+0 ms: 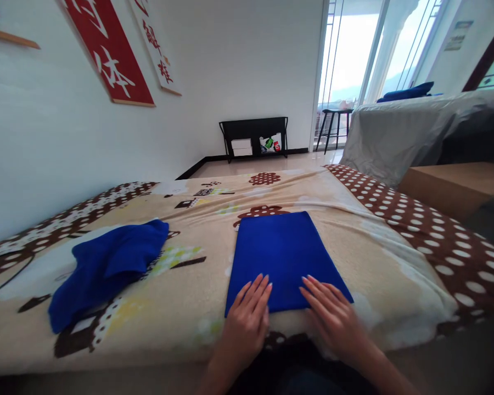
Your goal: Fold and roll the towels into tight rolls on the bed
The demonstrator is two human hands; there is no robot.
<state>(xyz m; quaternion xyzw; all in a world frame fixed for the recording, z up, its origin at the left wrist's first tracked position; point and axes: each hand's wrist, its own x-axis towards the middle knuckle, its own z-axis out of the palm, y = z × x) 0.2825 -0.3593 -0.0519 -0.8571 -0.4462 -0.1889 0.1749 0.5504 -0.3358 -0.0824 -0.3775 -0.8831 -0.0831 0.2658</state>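
A folded blue cloth (282, 255) lies flat as a neat rectangle on the patterned blanket (189, 296) of the bed, right in front of me. My left hand (249, 318) rests open, fingers stretched flat, on the cloth's near left corner. My right hand (333, 312) lies open and flat on the near right corner. A second blue cloth (107, 269) sits crumpled on the bed to the left, well away from both hands.
A white wall with red banners (107, 55) runs along the bed's left side. A black rack (255, 137) stands at the far wall. A covered piece of furniture (395, 131) and a brown box (456, 184) stand to the right, by glass doors (354, 55).
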